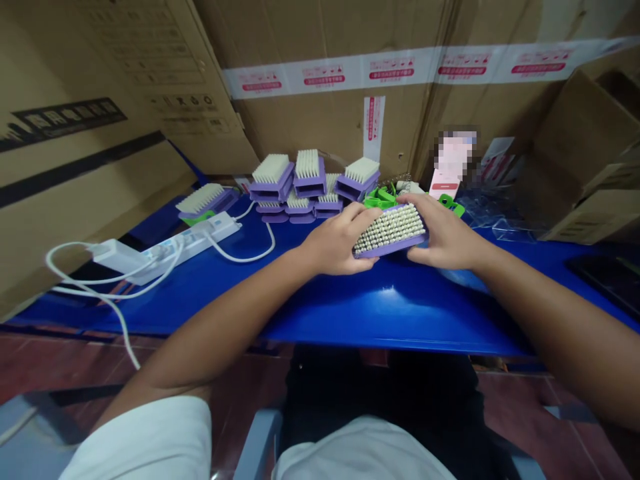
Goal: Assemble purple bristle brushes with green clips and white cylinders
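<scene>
The left hand point(343, 241) and right hand point(443, 231) are partly closed, fingers and thumbs gripping opposite ends of a rectangular purple plastic brush with pale bristles point(393, 230), held at a tilt above the glossy blue table point(385, 317). Beyond it lie bright green plastic pieces point(383, 197), with stacked purple, white-bristled brushes point(309, 175) to their left, near a long white power strip point(185, 245).

A loose, whitish shirt point(363, 453), creased across the front; a wide short sleeve point(155, 437) of the same pale cloth on the left; black or very dark trousers point(325, 400), their detail lost in shadow
</scene>
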A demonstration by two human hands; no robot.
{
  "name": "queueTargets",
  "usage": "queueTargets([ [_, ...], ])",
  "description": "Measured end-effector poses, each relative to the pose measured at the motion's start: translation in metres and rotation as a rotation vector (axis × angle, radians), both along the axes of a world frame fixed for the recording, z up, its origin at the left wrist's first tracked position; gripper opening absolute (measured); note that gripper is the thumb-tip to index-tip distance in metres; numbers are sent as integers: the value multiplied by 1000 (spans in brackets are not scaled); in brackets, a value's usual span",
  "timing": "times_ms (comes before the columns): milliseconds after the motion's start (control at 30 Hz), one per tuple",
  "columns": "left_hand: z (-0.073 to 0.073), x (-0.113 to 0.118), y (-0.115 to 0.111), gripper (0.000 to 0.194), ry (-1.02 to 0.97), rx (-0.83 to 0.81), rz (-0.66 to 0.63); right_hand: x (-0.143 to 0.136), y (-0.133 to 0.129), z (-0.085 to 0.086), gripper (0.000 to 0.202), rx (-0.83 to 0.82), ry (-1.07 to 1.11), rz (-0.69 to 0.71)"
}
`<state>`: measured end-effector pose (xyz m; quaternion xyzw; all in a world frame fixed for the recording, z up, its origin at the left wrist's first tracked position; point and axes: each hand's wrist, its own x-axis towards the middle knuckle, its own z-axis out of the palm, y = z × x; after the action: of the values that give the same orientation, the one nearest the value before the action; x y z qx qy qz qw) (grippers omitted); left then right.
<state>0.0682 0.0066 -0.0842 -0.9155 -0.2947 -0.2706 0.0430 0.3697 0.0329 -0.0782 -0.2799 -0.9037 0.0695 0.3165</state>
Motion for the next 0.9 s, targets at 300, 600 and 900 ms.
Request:
queueTargets([
  [300, 10, -26, 18, 72, 87, 138, -246, 54, 28, 25, 91, -187, 13, -294],
  [600, 3, -29, 28, 79, -21, 382, -40, 95, 54, 27, 85, -207, -335, -840],
  [900, -11, -30, 28, 108, -192, 348, 201, 93, 53, 19, 80, -127, -190, -510],
])
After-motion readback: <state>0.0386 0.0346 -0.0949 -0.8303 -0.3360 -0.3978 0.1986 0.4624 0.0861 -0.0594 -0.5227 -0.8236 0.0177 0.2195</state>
